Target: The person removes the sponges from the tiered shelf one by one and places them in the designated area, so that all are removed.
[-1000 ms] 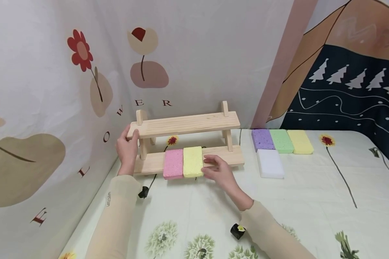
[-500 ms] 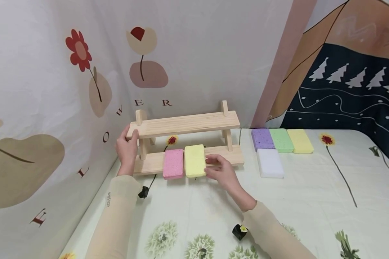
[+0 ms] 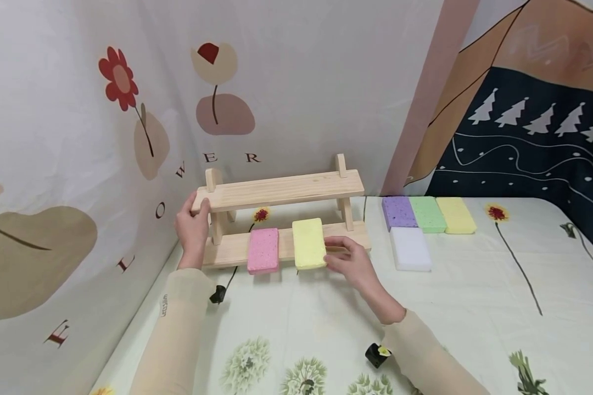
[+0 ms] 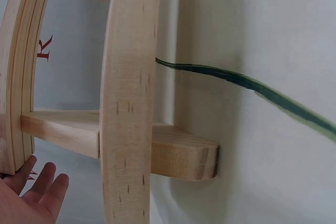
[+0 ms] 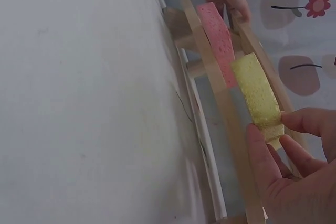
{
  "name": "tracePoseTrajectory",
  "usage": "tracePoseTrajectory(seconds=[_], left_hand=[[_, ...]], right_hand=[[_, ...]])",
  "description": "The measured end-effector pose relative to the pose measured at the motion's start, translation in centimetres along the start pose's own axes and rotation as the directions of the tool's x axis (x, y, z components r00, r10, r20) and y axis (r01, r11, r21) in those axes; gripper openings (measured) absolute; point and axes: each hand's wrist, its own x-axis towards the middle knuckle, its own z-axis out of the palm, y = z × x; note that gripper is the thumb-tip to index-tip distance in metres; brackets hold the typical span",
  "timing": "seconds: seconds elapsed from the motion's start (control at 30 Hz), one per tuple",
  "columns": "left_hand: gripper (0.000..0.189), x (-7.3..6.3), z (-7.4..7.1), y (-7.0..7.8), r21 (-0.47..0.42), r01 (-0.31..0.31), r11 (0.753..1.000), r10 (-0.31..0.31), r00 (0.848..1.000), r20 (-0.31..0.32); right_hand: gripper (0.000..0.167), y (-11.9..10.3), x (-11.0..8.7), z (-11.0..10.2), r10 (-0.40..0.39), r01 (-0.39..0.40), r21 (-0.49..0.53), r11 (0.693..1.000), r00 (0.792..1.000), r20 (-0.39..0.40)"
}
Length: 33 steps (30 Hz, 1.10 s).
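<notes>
A two-tier wooden shelf (image 3: 281, 191) stands at the back of the table. My left hand (image 3: 192, 230) grips the left end of its upper board, thumb on top; in the left wrist view its fingers (image 4: 46, 184) show beside the board's end. On the lower board a pink sponge (image 3: 263, 250) leans out over the front edge. To its right, with a gap between them, is a yellow sponge (image 3: 308, 244). My right hand (image 3: 352, 263) pinches this yellow sponge by its right edge, thumb and fingers round it in the right wrist view.
Right of the shelf lie a purple sponge (image 3: 399, 213), a green sponge (image 3: 428, 214) and another yellow sponge (image 3: 456, 215) in a row, with a white sponge (image 3: 410, 249) in front of them. A patterned cloth wall (image 3: 301, 82) rises directly behind the shelf.
My right hand has moved the yellow sponge rightward along the lower board, away from the pink sponge, opening a gap between them. My left hand keeps its grip on the shelf.
</notes>
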Motion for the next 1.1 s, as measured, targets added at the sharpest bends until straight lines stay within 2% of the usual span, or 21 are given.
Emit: tracePoseTrajectory(seconds=[0.47, 1.1], left_hand=[[0.057, 0.0, -0.1, -0.1, 0.007, 0.003, 1.000, -0.003, 1.000, 0.008], [0.056, -0.2, -0.2, 0.1, 0.025, -0.013, 1.000, 0.013, 1.000, 0.005]], right_hand=[[0.042, -0.4, -1.3, -3.1, -0.043, 0.043, -0.005, 0.999, 0.999, 0.012], [0.046, -0.8, -2.5, -8.3, -0.022, 0.018, -0.081, 0.997, 0.998, -0.057]])
